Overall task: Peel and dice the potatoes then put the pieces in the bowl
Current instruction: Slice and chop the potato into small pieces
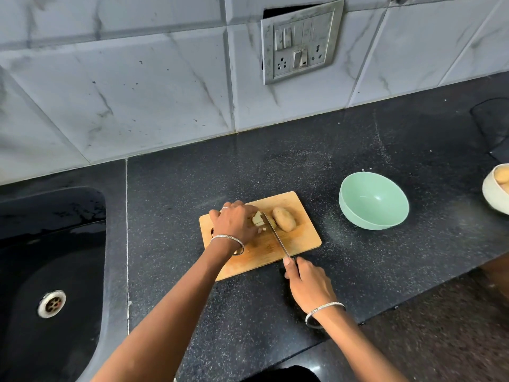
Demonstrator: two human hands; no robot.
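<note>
Our left hand [235,226] holds down the potato pieces [257,219] on the cutting board [303,239]. Our right hand [307,283] grips the knife [276,234] beside them.

Nothing readable in this one tbh, no words, brands, labels or numbers that I can make out. The only spot with any markings is the switch plate [301,42] up on the wall tiles [137,86], and whatever is on it is too small and smudged to read.
</note>
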